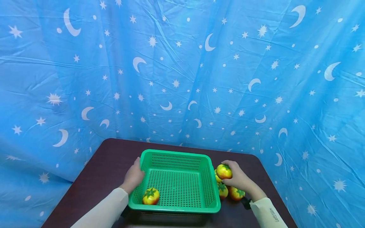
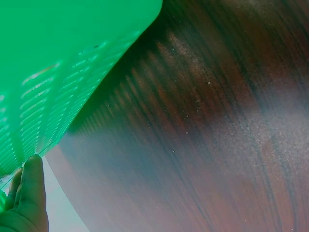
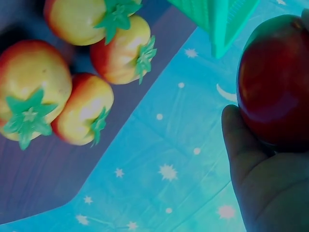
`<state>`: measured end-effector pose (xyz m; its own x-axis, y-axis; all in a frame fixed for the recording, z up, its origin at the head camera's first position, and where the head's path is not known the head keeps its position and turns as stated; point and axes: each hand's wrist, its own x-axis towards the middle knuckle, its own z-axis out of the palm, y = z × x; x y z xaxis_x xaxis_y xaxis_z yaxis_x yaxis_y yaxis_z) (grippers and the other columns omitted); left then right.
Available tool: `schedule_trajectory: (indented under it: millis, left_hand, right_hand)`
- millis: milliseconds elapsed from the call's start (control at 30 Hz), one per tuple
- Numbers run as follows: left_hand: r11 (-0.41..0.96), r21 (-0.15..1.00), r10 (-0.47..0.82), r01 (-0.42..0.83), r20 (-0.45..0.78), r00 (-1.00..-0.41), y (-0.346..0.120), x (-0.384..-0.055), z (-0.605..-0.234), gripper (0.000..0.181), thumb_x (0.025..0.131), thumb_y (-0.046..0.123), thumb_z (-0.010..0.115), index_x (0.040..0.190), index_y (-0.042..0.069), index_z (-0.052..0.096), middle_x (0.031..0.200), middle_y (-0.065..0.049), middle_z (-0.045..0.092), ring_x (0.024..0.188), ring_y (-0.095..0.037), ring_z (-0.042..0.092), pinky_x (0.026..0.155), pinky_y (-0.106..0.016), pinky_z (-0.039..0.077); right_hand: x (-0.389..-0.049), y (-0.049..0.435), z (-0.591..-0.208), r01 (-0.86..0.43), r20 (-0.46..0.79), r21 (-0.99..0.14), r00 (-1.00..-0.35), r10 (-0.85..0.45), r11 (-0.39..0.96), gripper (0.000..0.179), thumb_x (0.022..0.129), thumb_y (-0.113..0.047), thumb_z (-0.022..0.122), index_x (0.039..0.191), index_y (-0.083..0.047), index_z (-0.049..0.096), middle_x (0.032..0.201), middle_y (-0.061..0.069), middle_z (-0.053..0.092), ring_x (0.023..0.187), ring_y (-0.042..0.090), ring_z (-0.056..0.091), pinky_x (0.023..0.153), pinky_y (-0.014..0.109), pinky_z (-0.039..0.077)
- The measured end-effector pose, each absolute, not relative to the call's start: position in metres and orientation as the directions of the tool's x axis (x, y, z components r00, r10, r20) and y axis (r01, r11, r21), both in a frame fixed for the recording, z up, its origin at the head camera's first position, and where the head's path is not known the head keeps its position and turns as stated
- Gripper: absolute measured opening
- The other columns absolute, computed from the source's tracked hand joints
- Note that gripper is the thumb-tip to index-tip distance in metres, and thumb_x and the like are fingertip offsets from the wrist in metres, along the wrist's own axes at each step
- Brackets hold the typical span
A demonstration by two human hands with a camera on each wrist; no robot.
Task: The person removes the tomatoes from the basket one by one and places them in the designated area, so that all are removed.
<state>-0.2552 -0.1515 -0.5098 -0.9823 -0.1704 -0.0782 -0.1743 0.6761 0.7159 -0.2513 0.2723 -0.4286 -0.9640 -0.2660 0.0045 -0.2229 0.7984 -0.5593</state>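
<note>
A green plastic basket [image 1: 174,209] stands on the dark table, with one yellow-red tomato [image 1: 150,196] in its near left corner. At its left side my left hand [image 1: 134,176] touches the rim and wall. In the left wrist view, the visible fingers [image 2: 33,180] look straight against the perforated wall. My right hand [image 1: 238,180] grips another tomato [image 1: 224,171] above the table, just right of the basket. From the right wrist, this held tomato [image 3: 275,87] looks dark red, with the thumb against it. Several more tomatoes [image 1: 236,193] with green leafy tops lie beneath that hand.
The dark brown table [image 1: 114,158] runs back to a blue curtain [image 1: 182,79] printed with white moons and stars. The loose tomatoes [image 3: 34,87] sit close together against the basket's right side.
</note>
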Motion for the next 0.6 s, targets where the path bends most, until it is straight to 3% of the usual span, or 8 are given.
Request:
schedule_trajectory:
  millis: [600]
  left_hand:
    - [0.675, 0.717, -0.168, -0.174, -0.081, -0.983, -0.152, -0.255, -0.510, 0.074, 0.090, 0.005, 0.047, 0.150, -0.002, 0.005, 0.149, -0.028, 0.029, 0.131, -0.046, 0.039, 0.104, -0.060, 0.035]
  right_hand:
    - [-0.233, 0.295, -0.446, -0.172, -0.007, -0.579, -0.976, -0.216, 0.797, 0.067, 0.070, -0.013, 0.077, 0.129, -0.009, 0.045, 0.129, 0.013, 0.043, 0.105, 0.024, 0.046, 0.083, 0.037, 0.051]
